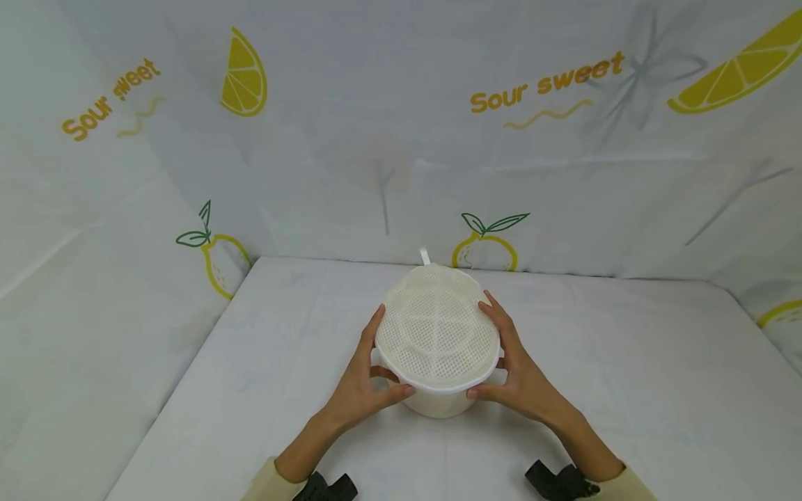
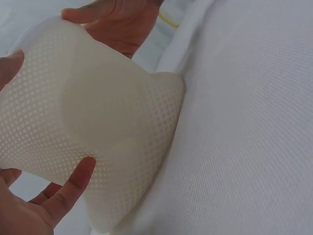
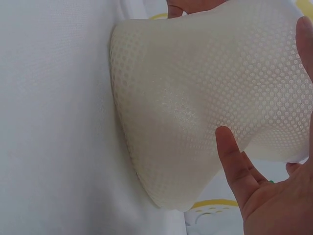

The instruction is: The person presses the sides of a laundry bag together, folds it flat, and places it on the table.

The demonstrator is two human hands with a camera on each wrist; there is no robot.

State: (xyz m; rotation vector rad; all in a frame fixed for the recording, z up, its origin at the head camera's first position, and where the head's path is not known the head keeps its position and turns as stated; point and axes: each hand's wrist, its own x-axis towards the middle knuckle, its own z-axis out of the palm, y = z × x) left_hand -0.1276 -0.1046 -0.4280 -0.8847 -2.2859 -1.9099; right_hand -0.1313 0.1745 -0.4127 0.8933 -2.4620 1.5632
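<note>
A cream mesh laundry bag [image 1: 438,327], round and drum-shaped with white piping at its top edge, stands on the white table in front of me. A small white loop [image 1: 425,257] sticks out from its far edge. My left hand [image 1: 360,390] holds the bag's left side, thumb at the front below the piping and fingers along the side. My right hand [image 1: 523,379] grips the opposite side in much the same way. In the left wrist view a fingertip dents the soft mesh wall [image 2: 107,107]. The right wrist view shows the bag's base [image 3: 142,161] against the cloth.
White cloth covers the table [image 1: 301,327]. Behind it and at the left hangs a white curtain [image 1: 351,104] printed with lemons and lettering. Black wrist straps [image 1: 560,481] show at the bottom, by the beige sleeves [image 1: 271,481].
</note>
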